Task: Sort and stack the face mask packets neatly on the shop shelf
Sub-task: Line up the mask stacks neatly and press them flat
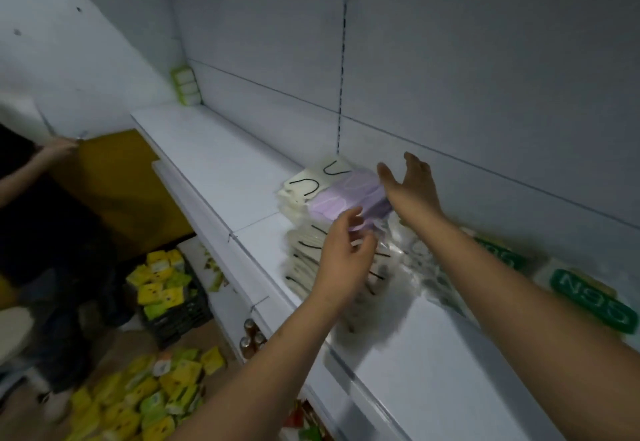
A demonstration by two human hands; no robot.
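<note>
Both my arms reached out over the white shop shelf. My left hand sat at the near side of a lilac face mask packet, fingers loosely curled against its front edge; motion blur kept me from telling whether I actually gripped it or only touched it. My right hand was spread open at the packet's far right end, fingers straight and pointing up toward the shelf's back panel, the palm close to the packet and holding nothing.

The lilac packet lay on top of a pile of cream mask packets with black ear loops, stacked toward the back of the shelf. More cream packets were fanned out nearer the shelf's front edge, partly under my left wrist. To the right of these, under my right forearm, lay blurred clear-wrapped packets, and further right green-and-white N95 packets rested on the same shelf.

At the far left end of the shelf a small stack of green-edged boxes stood against the back corner. Down below, yellow and green packets filled a dark crate and lay scattered over the floor. Another person's hand showed at the left, beside a brown cardboard sheet.
</note>
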